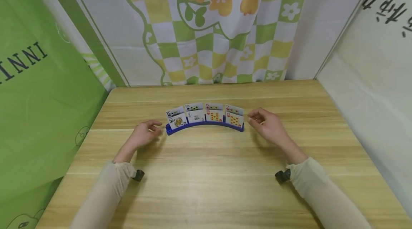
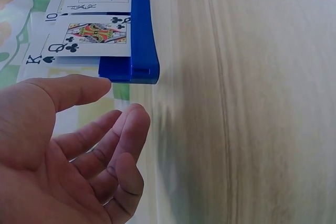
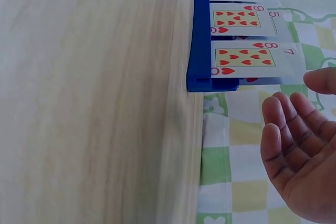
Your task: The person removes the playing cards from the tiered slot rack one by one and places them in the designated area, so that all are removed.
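Note:
A curved blue card holder (image 1: pixel 209 123) stands on the table with playing cards upright in two rows. Its front row shows a queen of clubs (image 2: pixel 97 34), a joker (image 1: pixel 195 116), a nine of hearts (image 3: pixel 236 19) and an eight of hearts (image 3: pixel 244 57). Behind them a king (image 2: pixel 33 59), a ten, a five and a seven stick up partly covered. My left hand (image 1: pixel 146 134) is just off the holder's left end, fingers loosely bent around nothing. Beyond the right end, a small gap away, my right hand (image 1: pixel 268 125) hovers with relaxed, empty fingers.
The wooden table (image 1: pixel 206 186) extends in front of the holder and to both sides. A checked, flowered cloth (image 1: pixel 206 50) hangs behind its far edge. Green cloth (image 1: pixel 48 96) hangs at the left, and a white sheet with dark writing (image 1: pixel 370 71) at the right.

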A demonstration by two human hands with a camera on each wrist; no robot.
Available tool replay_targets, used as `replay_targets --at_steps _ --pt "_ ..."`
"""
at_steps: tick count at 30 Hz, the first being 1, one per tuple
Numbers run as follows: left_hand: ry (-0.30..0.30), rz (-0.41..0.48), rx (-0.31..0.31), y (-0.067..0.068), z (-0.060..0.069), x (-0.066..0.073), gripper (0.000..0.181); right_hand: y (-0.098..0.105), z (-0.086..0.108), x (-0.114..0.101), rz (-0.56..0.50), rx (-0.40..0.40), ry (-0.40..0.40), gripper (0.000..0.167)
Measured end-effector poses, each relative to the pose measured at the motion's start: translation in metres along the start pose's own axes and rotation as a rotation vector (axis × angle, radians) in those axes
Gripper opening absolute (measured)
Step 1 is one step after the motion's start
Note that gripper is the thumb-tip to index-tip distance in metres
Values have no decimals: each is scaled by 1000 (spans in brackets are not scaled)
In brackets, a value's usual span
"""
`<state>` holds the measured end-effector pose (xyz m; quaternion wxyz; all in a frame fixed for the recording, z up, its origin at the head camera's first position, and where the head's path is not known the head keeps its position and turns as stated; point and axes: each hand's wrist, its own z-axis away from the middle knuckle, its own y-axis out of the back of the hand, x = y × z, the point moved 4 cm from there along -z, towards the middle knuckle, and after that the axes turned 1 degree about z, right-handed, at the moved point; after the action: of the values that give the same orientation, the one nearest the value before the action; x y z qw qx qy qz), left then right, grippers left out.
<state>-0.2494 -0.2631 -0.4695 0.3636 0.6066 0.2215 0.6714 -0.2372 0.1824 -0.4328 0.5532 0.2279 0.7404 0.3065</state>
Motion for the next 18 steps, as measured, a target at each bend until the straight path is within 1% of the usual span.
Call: replay_targets --at_steps 8,12,18 --pt "-2 92 -26 -6 -3 -1 45 -4 0 -1 -27 -1 -12 23" --pt "-4 105 -30 -10 -5 -2 44 -7 0 -1 -48 -2 -18 21" --pt "19 120 -29 -12 -5 -1 44 -10 0 0 -62 -11 -40 20"
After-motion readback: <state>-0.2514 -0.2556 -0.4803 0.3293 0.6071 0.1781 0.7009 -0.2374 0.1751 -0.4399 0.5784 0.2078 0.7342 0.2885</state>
